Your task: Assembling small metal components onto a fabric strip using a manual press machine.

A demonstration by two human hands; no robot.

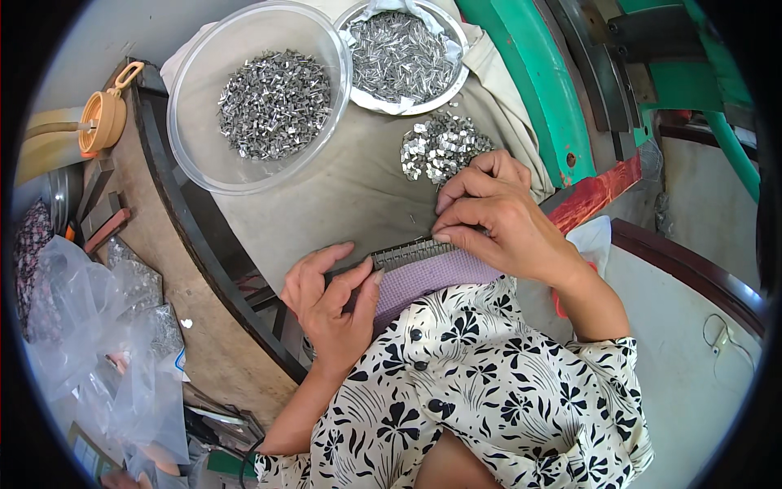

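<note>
A dark metal strip with a row of narrow slots or teeth (405,254) lies across a lilac woven cloth (428,277) close to my body. My left hand (334,297) grips the strip's left end between thumb and forefinger, its other fingers loosely curled. Over the strip's right part, my right hand (501,216) is closed in a pinch, thumb and forefinger at the toothed edge; whatever sits between those fingertips is too small to make out. Just beyond the right hand, a loose heap of small shiny metal pieces (440,145) rests on the beige cloth (358,179).
A clear plastic bowl (183,134) of small metal pieces stands at far left, beside a white bowl (466,69) of thin metal pins. Green machinery (529,81) borders the right. A wooden bench (195,285) with plastic bags (122,367) and an orange cup-like part (103,122) is leftward.
</note>
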